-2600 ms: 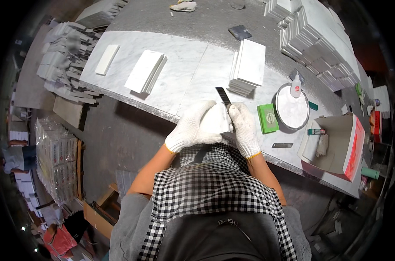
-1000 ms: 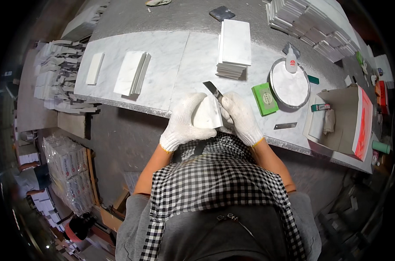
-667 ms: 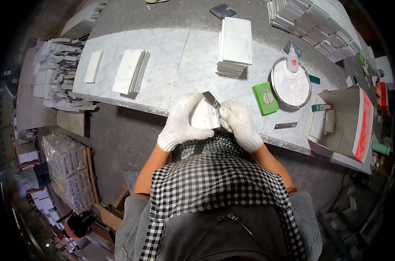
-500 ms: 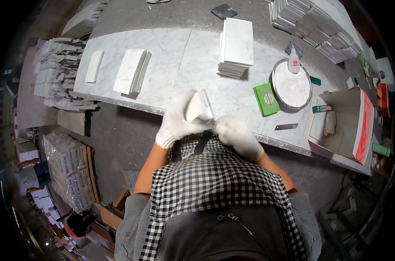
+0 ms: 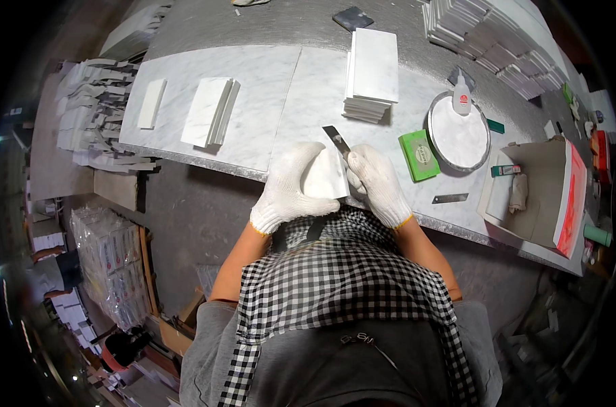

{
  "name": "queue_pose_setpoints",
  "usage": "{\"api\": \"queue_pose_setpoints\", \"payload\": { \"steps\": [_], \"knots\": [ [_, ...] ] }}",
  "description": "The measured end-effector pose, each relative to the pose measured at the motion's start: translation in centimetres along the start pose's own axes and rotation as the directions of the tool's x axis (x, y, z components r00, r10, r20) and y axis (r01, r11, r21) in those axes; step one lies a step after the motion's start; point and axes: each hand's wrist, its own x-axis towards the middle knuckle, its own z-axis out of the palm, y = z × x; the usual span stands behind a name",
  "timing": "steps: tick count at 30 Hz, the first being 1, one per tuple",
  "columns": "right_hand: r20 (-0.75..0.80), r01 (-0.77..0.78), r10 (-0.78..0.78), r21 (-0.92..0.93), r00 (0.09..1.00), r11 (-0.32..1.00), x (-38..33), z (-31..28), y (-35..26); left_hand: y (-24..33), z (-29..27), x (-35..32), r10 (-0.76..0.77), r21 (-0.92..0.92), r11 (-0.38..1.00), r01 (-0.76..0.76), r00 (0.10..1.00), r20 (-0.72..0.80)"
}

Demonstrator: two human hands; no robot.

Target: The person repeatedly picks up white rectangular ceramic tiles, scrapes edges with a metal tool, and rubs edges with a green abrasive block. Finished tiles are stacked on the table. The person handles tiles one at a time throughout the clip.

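Observation:
My left hand (image 5: 291, 182), in a white knit glove, is closed around a white marble tile (image 5: 325, 174) held tilted at the bench's front edge. Pinched in my gloved right hand (image 5: 377, 180) is a thin dark blade (image 5: 336, 140), its free end pointing up and left beyond the tile. The right hand's fingers are beside the tile's right edge; I cannot tell whether they touch it. A similar loose blade (image 5: 450, 199) lies on the marble benchtop (image 5: 254, 88) to the right.
Tile stacks (image 5: 374, 68) stand behind my hands, with a smaller group (image 5: 212, 112) and a single strip (image 5: 152, 104) leftward. To the right are a green box (image 5: 418, 156), a round dish of white powder (image 5: 450, 139), a glue bottle (image 5: 461, 95) and an open carton (image 5: 542, 197).
My right hand has moved up and slightly right along the tile's edge, and the blade now shows above it. The tile has turned a little in my left hand.

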Motion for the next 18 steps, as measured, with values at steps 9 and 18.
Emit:
{"api": "queue_pose_setpoints", "payload": {
  "steps": [9, 18],
  "knots": [
    [0.212, -0.065, 0.083, -0.087, 0.974, 0.994, -3.2, -1.3, 0.3, -0.5, -0.4, 0.4, -0.096, 0.007, 0.995, 0.097, 0.990, -0.102],
    [0.048, 0.038, -0.039, 0.018, 0.998, 0.999, 0.8, -0.4, 0.3, 1.1, -0.2, 0.8, -0.049, 0.008, 0.999, 0.049, 0.998, 0.024]
  ]
}}
